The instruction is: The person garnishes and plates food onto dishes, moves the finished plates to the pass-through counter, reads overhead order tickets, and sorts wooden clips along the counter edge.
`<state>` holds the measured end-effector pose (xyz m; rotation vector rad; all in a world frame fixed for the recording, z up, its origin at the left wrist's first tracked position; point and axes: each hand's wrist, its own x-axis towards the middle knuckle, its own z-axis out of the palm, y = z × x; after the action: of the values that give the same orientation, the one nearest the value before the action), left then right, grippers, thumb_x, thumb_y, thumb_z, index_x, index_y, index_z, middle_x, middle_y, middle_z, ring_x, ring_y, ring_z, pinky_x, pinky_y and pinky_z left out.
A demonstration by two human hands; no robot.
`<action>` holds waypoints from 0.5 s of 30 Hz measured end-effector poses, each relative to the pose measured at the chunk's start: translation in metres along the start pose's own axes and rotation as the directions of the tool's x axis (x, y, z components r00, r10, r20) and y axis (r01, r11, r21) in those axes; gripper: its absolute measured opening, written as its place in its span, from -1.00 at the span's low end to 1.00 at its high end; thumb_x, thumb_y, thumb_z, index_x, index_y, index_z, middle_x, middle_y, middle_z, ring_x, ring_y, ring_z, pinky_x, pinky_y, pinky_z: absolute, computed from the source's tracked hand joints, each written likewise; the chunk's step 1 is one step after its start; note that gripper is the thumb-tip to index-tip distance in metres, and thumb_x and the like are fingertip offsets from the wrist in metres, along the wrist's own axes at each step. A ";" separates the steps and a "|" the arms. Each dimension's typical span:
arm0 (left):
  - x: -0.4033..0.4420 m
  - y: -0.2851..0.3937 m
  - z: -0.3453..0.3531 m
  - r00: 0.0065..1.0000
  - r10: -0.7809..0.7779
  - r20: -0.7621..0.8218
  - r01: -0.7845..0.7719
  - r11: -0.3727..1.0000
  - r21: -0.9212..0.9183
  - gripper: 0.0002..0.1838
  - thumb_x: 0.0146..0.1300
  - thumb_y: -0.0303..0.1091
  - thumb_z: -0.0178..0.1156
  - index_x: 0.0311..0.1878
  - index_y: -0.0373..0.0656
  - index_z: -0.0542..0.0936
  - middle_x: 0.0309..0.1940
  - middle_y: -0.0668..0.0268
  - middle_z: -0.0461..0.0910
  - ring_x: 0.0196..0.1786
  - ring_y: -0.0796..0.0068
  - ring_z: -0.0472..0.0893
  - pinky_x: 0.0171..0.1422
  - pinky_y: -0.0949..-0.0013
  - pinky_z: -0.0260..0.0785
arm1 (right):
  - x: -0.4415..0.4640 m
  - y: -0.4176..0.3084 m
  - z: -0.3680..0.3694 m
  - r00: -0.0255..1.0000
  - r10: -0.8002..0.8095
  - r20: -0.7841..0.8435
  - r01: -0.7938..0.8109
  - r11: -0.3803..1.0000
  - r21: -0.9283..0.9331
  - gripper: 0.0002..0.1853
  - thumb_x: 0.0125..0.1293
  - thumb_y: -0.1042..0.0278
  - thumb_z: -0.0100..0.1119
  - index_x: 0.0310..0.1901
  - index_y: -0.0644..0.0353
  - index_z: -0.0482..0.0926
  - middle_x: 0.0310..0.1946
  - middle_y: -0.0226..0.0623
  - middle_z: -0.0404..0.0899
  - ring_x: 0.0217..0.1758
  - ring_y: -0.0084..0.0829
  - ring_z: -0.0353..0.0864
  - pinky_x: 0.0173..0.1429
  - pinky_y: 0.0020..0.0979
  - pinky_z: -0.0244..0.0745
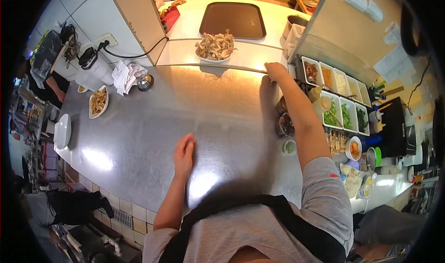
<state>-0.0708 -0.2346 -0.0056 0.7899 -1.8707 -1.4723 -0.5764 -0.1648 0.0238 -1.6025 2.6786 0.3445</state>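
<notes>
My left hand (184,155) hovers over or rests on the steel counter (222,124); I cannot tell which. Its fingers are loosely extended, with nothing in them. Stretched forward, my right hand (276,72) is at the counter's far right, by the raised white ledge. Its fingers are curled, and a small dark thing shows beneath them that I cannot make out. Left of that hand, a white bowl (214,60) heaped with fried-looking pieces (215,46) sits on the ledge. Below my right forearm stand a dark-filled jar (284,125) and a small cup of green bits (289,146).
Beyond the bowl lies a brown tray (232,21). White topping containers (342,117) line the right side. At left are a dish of fried food (98,102), crumpled paper slips (126,77), a call bell (145,82) and white bowls (63,131). A power cord (134,57) runs along the partition.
</notes>
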 end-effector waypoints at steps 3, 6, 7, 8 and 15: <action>-0.047 0.019 -0.012 0.999 0.031 0.016 -0.032 0.998 0.055 -0.75 0.35 -0.51 0.04 0.04 -0.31 0.56 -0.08 0.20 0.54 -0.08 0.47 0.56 0.07 0.47 0.40 | -0.053 -0.057 -0.064 0.993 -0.073 -0.091 0.089 0.978 0.188 -0.71 0.10 0.49 0.11 -0.09 0.15 0.59 -0.20 -0.11 0.65 -0.07 -0.11 0.64 -0.01 -0.17 0.54; -0.079 0.021 -0.023 0.998 0.058 -0.019 -0.057 0.995 0.083 -0.75 0.33 -0.53 0.03 0.04 -0.29 0.56 -0.07 0.20 0.54 -0.06 0.42 0.55 0.09 0.44 0.39 | -0.132 -0.125 -0.102 0.953 -0.113 -0.280 0.246 0.831 0.499 -0.89 0.06 0.52 0.09 -0.34 0.15 0.54 -0.34 -0.15 0.61 -0.21 -0.08 0.60 -0.12 -0.18 0.47; -0.086 0.020 -0.028 0.995 0.089 -0.034 -0.083 0.987 0.140 -0.75 0.32 -0.53 0.03 0.03 -0.29 0.56 -0.05 0.19 0.53 -0.04 0.40 0.55 0.11 0.42 0.39 | -0.163 -0.140 -0.100 0.905 -0.263 -0.335 0.395 0.813 0.429 -0.92 0.09 0.46 0.10 -0.34 0.14 0.52 -0.34 -0.18 0.59 -0.21 -0.09 0.59 -0.13 -0.18 0.47; -0.093 0.017 -0.035 0.992 0.119 -0.038 -0.109 0.975 0.195 -0.74 0.32 -0.53 0.03 0.03 -0.28 0.56 -0.03 0.18 0.52 -0.01 0.37 0.54 0.12 0.40 0.38 | -0.202 -0.154 -0.104 0.871 -0.355 -0.339 0.487 0.714 0.504 -0.93 0.12 0.44 0.09 -0.33 0.14 0.51 -0.35 -0.19 0.57 -0.22 -0.10 0.58 -0.15 -0.18 0.46; -0.150 0.011 -0.089 0.967 0.237 -0.097 -0.099 0.695 0.712 -0.67 0.27 -0.45 0.09 0.10 -0.26 0.51 0.15 0.03 0.41 0.21 0.09 0.40 0.28 0.18 0.25 | -0.431 -0.151 -0.059 0.903 -0.421 0.089 0.239 0.663 0.710 -0.89 0.18 0.34 0.05 -0.31 0.10 0.54 -0.42 -0.17 0.59 -0.31 -0.11 0.59 -0.23 -0.11 0.44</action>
<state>0.0918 -0.1705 0.0056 1.0100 -2.2983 -0.4978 -0.2318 0.1309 0.1018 -1.5898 1.8917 -0.3995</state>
